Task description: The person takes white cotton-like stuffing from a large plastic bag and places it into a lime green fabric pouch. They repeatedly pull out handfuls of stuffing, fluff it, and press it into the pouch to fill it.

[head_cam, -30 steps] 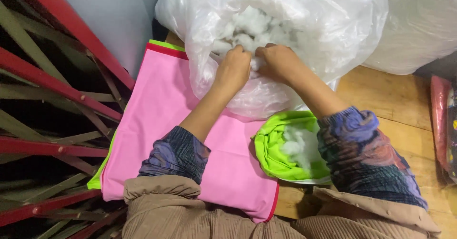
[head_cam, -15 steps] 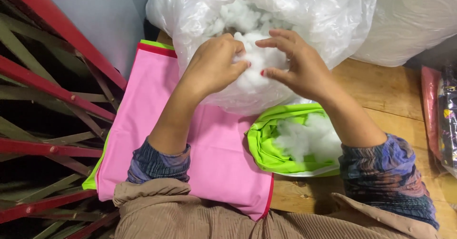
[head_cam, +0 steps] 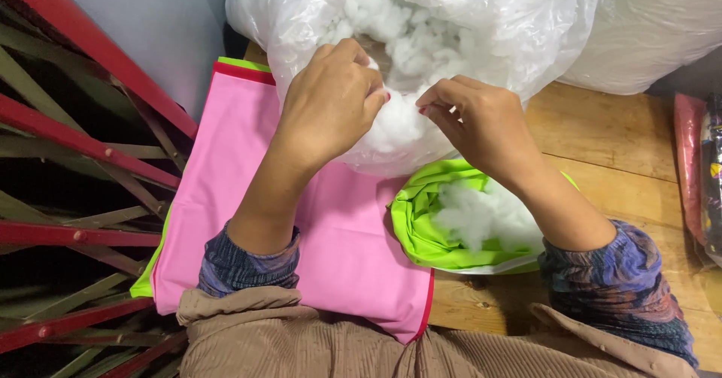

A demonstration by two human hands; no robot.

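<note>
Both hands are at the mouth of the clear plastic bag [head_cam: 301, 17], pulling at the white stuffing [head_cam: 406, 47] that fills it. The left hand [head_cam: 331, 103] has its fingers curled shut on a tuft; the right hand [head_cam: 474, 122] pinches another. It looks feather-light, soft and clingy, best plucked in loose clumps. More sits in the green cover [head_cam: 421, 220] beside the pink cloth [head_cam: 233, 175].

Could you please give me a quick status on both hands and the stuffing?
Left hand and right hand pinching white stuffing at clear bag mouth. Green cover part-filled. Nothing obstructing.
</note>
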